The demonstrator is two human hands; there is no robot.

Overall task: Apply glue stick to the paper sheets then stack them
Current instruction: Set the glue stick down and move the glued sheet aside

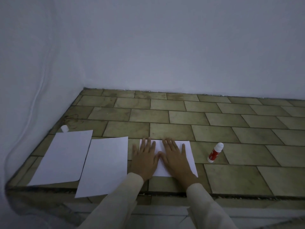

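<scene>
Three white paper sheets lie side by side on a tiled ledge. The left sheet (63, 157) is near the wall, the middle sheet (104, 166) overhangs the front edge, and the right sheet (189, 157) is under my hands. My left hand (144, 157) and my right hand (175, 158) press flat on that right sheet, fingers spread, holding nothing. A red-and-white glue stick (215, 152) lies tilted on the tiles just right of this sheet, apart from my right hand.
A small white cap or bottle (64, 128) stands behind the left sheet's far corner. The tiled ledge (231, 129) runs far to the right and back to a white wall (165, 47). A white cloth or wall closes the left side.
</scene>
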